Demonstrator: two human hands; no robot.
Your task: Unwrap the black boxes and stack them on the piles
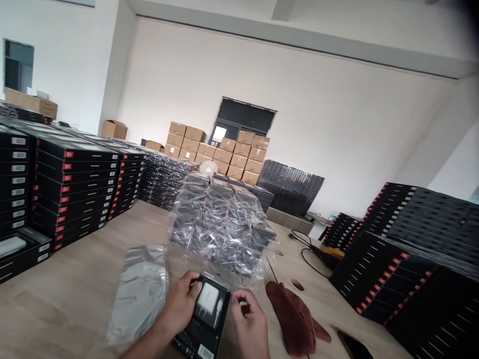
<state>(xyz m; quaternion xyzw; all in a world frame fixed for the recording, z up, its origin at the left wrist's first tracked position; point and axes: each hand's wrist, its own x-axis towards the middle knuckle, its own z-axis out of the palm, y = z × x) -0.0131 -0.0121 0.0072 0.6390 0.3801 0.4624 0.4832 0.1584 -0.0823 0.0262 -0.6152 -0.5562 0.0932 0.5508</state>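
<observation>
A black charger box (208,309), printed with a white plug and cable, is tilted up at the front of the table. My left hand (182,301) grips its left edge, thumb on the front face. At the upper right corner of the box, my right hand (250,319) has thumb and forefinger pinched together; anything between them is too small to make out. Left of the box lies a stack of clear plastic bags (140,286). Just beyond my hands stand stacked boxes (224,219) in crinkled clear plastic. A dark red cloth (294,319) lies by my right hand.
Tall stacks of black boxes stand on the left (82,184) and right (396,279). A phone (352,344) lies at the front right. A black cable (310,254) crosses the table near a round hole (297,284). Brown cartons (224,154) fill the back.
</observation>
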